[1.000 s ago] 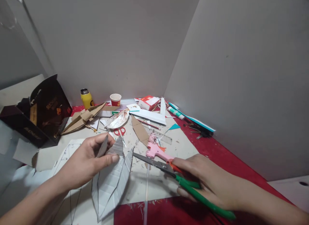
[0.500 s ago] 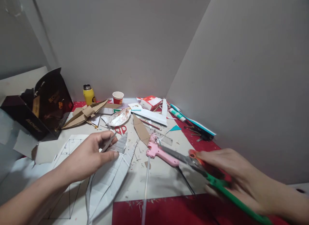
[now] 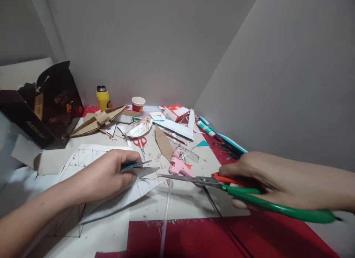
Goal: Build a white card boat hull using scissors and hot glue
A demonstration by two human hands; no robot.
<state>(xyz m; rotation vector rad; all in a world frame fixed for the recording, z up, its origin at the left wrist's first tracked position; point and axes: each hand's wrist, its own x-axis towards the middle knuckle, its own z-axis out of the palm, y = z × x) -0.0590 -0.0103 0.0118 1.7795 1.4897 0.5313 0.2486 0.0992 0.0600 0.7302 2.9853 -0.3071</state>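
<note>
My left hand (image 3: 111,176) pinches a folded white paper piece (image 3: 124,199) whose pointed end faces right. A thin blue-edged strip (image 3: 135,165) sticks out between the same fingers. On the right, my right hand (image 3: 257,180) is wrapped round the handles of large scissors (image 3: 244,197), one handle green and the other orange. Their blades look closed, and the tips point left, near the paper's pointed end. Beneath and behind the blades lies a pink glue gun (image 3: 179,163) with a long clear glue stick (image 3: 166,217) running toward me.
A dark box (image 3: 58,106) stands at left. Farther back are a yellow bottle (image 3: 103,99), a paper cup (image 3: 138,104), a cardboard boat shape (image 3: 100,122) and small red scissors (image 3: 141,141). A drawn sheet (image 3: 80,156) lies under my left arm. A black cable (image 3: 227,228) crosses the red surface.
The white paper has swung from upright to pointing right in my left hand. The large scissors have moved left and levelled, and their tips are closer to the paper.
</note>
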